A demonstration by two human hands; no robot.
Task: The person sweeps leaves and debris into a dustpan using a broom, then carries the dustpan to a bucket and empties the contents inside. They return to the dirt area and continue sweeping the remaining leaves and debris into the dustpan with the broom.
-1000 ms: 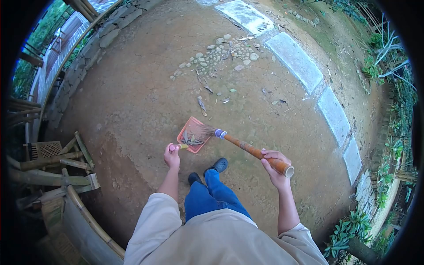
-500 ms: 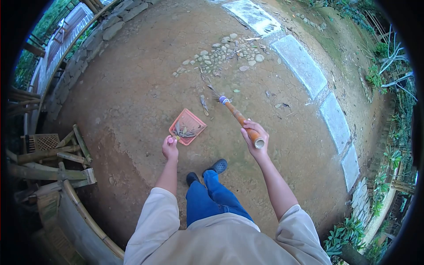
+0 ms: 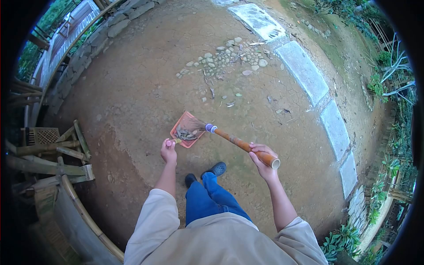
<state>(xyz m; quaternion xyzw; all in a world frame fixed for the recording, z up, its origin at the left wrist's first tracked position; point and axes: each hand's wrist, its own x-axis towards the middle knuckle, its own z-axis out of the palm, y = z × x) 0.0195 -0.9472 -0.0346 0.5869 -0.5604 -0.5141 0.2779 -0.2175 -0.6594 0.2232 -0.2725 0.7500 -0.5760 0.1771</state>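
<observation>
My left hand [image 3: 168,151] is closed around the handle of an orange-red dustpan [image 3: 188,116]. Dry leaves [image 3: 184,134] lie in the pan, gathered toward its handle side. My right hand [image 3: 264,162] grips the bamboo handle of a stick broom [image 3: 236,141], with the handle's hollow end sticking out past the palm. Purple and white binding sits where the bristles start. The thin bristles [image 3: 199,125] reach over the right side of the dustpan and overlap the leaves.
Bare brown soil surrounds my dark clogs [image 3: 217,168]. Ahead lies a patch of pebbles [image 3: 229,57] with scattered dry leaves [image 3: 212,92]. Pale stone slabs [image 3: 304,72] curve along the right. Bamboo furniture [image 3: 57,154] stands at the left, and plants [image 3: 342,240] grow at the lower right.
The broom's bristles have swung left and toward me, from the soil beyond the dustpan to over the pan. My right hand has shifted right and nearer. The dustpan has barely moved.
</observation>
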